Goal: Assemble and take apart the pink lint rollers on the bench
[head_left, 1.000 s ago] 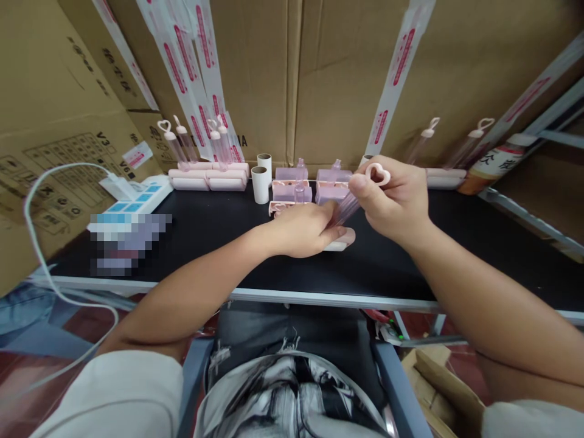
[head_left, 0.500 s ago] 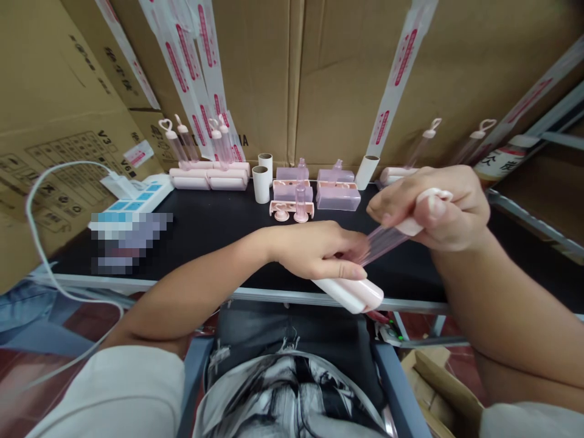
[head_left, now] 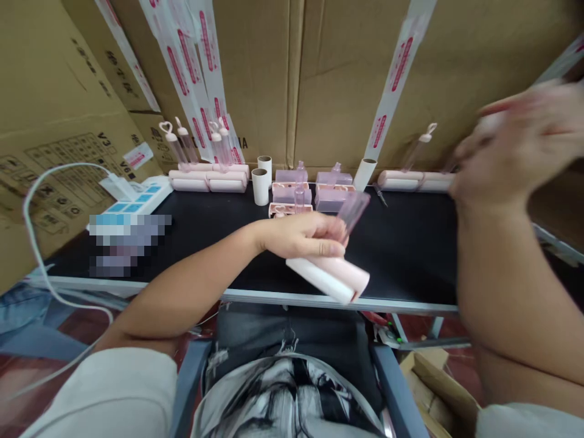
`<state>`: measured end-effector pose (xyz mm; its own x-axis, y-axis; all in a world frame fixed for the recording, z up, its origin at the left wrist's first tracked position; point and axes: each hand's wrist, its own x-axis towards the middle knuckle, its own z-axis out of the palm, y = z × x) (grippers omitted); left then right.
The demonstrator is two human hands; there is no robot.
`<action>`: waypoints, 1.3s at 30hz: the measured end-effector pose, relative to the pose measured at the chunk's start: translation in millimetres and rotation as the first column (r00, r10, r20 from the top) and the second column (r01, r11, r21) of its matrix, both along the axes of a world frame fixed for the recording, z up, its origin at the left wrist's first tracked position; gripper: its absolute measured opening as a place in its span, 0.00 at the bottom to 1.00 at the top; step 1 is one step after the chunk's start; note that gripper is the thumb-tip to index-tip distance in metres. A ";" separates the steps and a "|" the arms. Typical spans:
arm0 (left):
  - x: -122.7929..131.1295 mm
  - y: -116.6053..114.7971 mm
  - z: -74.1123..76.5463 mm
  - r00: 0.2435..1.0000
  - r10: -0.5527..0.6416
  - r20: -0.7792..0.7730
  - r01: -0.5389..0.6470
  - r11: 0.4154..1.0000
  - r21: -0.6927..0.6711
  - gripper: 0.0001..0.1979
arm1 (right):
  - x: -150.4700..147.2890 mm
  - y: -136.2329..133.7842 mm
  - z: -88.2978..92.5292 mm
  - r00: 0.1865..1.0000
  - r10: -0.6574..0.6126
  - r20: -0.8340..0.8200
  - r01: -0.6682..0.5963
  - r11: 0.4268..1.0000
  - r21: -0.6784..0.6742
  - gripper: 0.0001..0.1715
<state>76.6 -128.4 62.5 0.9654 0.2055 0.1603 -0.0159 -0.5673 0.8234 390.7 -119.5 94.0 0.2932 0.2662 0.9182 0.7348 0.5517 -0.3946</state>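
Note:
My left hand [head_left: 310,236], in the middle of the view, is closed around a lint roller with a white paper roll and a pale pink cover [head_left: 342,277]. Its clear purple tube handle [head_left: 354,210] points up and to the right, with no cap on its end. At the upper right, my right hand [head_left: 515,146] is raised and blurred by motion. Its fingers are closed on a small pale pink handle cap [head_left: 495,121], partly hidden. Several finished-looking lint rollers [head_left: 228,176] with heart-loop handles stand at the back left; others [head_left: 401,179] stand at the back right.
Behind my left hand are purple clear covers [head_left: 335,199] with pink parts and several white cardboard tubes [head_left: 260,187]. A power strip [head_left: 141,198] with a white cable lies at the left on the black tabletop [head_left: 410,243]. Cardboard walls [head_left: 337,79] close off the back.
My right hand has moved up and right, away from the lint roller, taking the pink cap off the clear handle. My left hand has shifted slightly left and up with the roller.

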 end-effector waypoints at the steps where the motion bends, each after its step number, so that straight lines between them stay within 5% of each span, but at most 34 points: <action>1: -1.3 4.3 -3.2 0.998 0.055 0.042 -0.055 0.998 -0.007 0.27 | 10.8 11.7 -6.9 0.999 -0.037 0.013 0.038 0.999 -0.039 0.46; 2: -2.4 8.4 -5.6 0.991 0.105 0.085 -0.104 0.994 -0.025 0.28 | 18.9 21.8 -16.4 0.996 -0.039 0.079 0.058 0.967 -0.247 0.37; 3: -3.3 12.3 -7.3 0.981 0.151 0.123 -0.146 0.988 -0.051 0.29 | 24.3 30.0 -27.7 0.987 -0.035 0.155 0.106 0.873 -0.476 0.28; 5: -4.7 19.0 -9.6 0.962 0.211 0.176 -0.195 0.975 -0.102 0.30 | 27.9 41.9 -51.7 0.962 0.066 0.264 0.187 0.547 -0.816 0.17; 7: -5.1 24.4 -11.3 0.938 0.268 0.218 -0.245 0.961 -0.129 0.31 | 25.8 50.0 -72.0 0.946 0.151 0.287 0.222 0.342 -0.913 0.16; 13: -2.2 35.1 -16.5 0.862 0.381 0.335 -0.360 0.925 -0.124 0.32 | 27.7 61.5 -90.3 0.915 0.212 0.343 0.304 0.196 -0.932 0.14; 15: -0.9 37.3 -17.5 0.835 0.415 0.361 -0.398 0.909 -0.124 0.33 | 33.3 58.1 -85.3 0.919 0.158 0.362 0.325 0.218 -0.920 0.21; 18: 3.3 37.0 -18.5 0.742 0.505 0.441 -0.487 0.858 -0.163 0.33 | 30.3 44.3 -74.4 0.942 0.119 0.314 0.223 0.475 -0.851 0.34; 20: 9.1 33.4 -20.3 0.643 0.576 0.505 -0.542 0.808 -0.231 0.33 | 12.5 30.3 -69.3 0.953 0.276 0.123 -0.080 0.622 -0.779 0.41; 21: 12.9 30.9 -21.9 0.602 0.603 0.523 -0.556 0.787 -0.267 0.33 | -1.3 22.5 -68.4 0.913 0.408 -0.004 -0.284 0.628 -0.725 0.45; 23: 21.1 25.7 -26.2 0.571 0.621 0.537 -0.549 0.775 -0.312 0.32 | -34.2 7.6 -69.8 0.709 0.679 -0.193 -0.621 0.469 -0.628 0.52; 25: 27.3 22.1 -30.7 0.590 0.573 0.569 -0.510 0.811 -0.287 0.31 | -64.7 -4.2 -73.4 0.522 0.792 -0.317 -0.778 0.290 -0.557 0.54; 26: 28.5 21.5 -32.2 0.610 0.525 0.593 -0.490 0.839 -0.238 0.30 | -75.7 -8.2 -75.1 0.477 0.795 -0.374 -0.826 0.260 -0.500 0.51; 29: 19.7 24.7 -28.5 0.633 0.381 0.674 -0.437 0.894 -0.095 0.27 | -84.4 -13.1 -75.6 0.476 0.762 -0.439 -0.853 0.277 -0.443 0.37; 34: -21.2 31.7 3.6 0.637 0.303 0.709 -0.294 0.946 -0.139 0.29 | -60.0 -15.2 -66.0 0.732 0.674 -0.097 -0.607 0.581 -0.543 0.26; 39: -20.5 14.9 12.0 0.734 0.260 0.628 -0.546 0.776 0.317 0.24 | -68.2 -22.7 -72.8 0.697 0.702 0.150 -0.469 0.603 -0.645 0.21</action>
<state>56.2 -113.5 74.5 0.5315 0.3179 0.7851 -0.0350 -0.9179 0.3954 322.5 -142.1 21.2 -0.4191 0.7144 0.5603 0.4671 0.6989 -0.5416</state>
